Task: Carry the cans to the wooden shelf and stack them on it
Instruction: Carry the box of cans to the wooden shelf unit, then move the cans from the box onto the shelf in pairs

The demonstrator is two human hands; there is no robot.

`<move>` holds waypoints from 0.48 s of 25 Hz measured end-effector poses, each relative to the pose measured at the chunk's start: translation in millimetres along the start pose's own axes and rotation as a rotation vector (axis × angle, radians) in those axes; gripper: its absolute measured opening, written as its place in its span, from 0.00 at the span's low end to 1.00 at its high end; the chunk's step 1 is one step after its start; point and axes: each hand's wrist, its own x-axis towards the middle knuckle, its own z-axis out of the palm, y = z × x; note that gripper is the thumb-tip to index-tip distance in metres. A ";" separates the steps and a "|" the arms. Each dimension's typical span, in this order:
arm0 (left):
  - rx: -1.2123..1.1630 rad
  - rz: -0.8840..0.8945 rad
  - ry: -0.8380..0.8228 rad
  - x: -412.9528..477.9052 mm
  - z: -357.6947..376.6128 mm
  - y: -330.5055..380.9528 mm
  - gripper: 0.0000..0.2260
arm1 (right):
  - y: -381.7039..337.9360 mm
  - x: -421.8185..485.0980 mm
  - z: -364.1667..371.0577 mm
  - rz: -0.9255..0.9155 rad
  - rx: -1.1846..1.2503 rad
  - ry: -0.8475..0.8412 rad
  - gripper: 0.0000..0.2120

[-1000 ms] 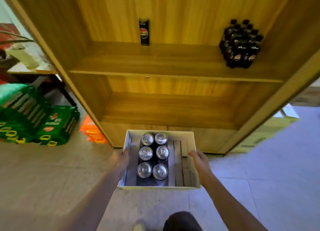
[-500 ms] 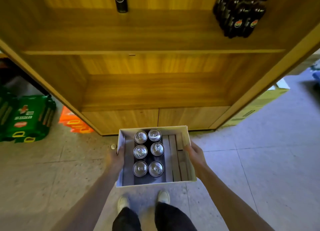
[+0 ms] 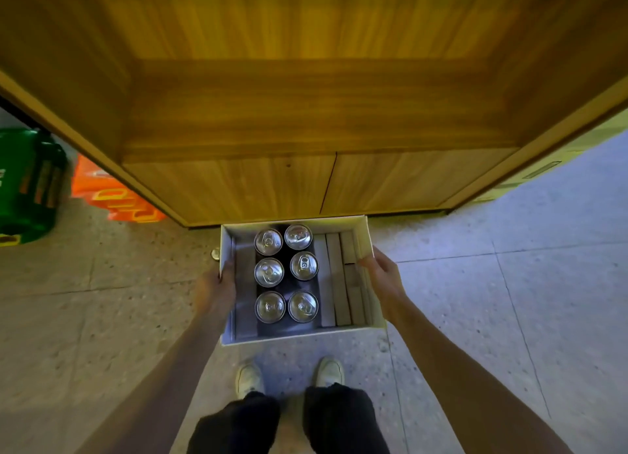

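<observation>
I see a white cardboard box [image 3: 370, 283] held out in front of the person, just near of the wooden shelf [image 3: 306, 113]. My left hand [image 3: 217, 287] grips the box's left wall, fingers clamped over the rim. My right hand [image 3: 384, 278] is at the right wall, its fingers [image 3: 365, 260] curled over that rim. Six cans [image 3: 286, 272] stand upright inside, two across and three deep, left of centre in the box. To their right lie cardboard strips [image 3: 339, 280]. Below the box, two pale shoes [image 3: 249, 379] stand on the tiled floor [image 3: 509, 300]. At far left sit a green pack [image 3: 25, 185] and an orange pack [image 3: 108, 198].
</observation>
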 end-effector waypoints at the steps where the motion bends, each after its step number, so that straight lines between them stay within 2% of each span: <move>1: -0.006 -0.014 -0.002 21.8 17.1 -17.1 0.22 | 18.4 22.4 13.2 -0.010 -0.005 -0.009 0.09; 4: -0.062 -0.023 0.019 95.0 83.6 -86.8 0.28 | 97.7 92.5 50.4 -0.024 -0.003 0.001 0.10; 7: -0.057 0.008 -0.015 150.7 151.1 -139.5 0.21 | 182.9 163.4 76.2 0.001 0.012 0.035 0.10; 12: -0.043 -0.024 0.024 223.3 246.2 -226.4 0.20 | 291.1 261.1 106.4 -0.050 0.001 0.047 0.09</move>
